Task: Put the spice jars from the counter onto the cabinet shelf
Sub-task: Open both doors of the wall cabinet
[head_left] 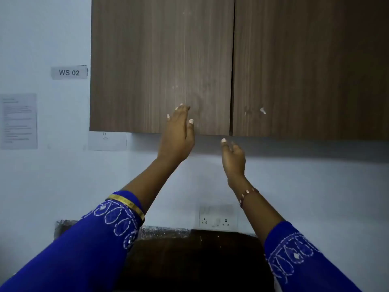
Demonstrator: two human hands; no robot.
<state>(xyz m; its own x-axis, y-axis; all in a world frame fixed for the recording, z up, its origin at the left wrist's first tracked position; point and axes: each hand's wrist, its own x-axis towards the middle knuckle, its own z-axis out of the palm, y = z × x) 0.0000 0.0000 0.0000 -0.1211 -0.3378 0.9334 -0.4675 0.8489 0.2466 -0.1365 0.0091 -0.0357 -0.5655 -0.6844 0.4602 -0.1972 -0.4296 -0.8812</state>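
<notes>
A brown wood-grain wall cabinet fills the upper part of the view, with its left door [160, 64] and right door [311, 66] both closed, so the shelf inside is hidden. My left hand [179, 135] is raised with fingers apart in front of the lower edge of the left door, and it holds nothing. My right hand [233, 157] is lifted just under the cabinet's bottom edge near the gap between the doors, fingers loosely spread and empty. No spice jars are in view.
A dark counter [189, 260] lies below between my blue sleeves. A white socket plate [216, 220] sits on the wall above it. A "WS 02" label [69, 72] and a printed sheet [19, 121] hang on the wall at the left.
</notes>
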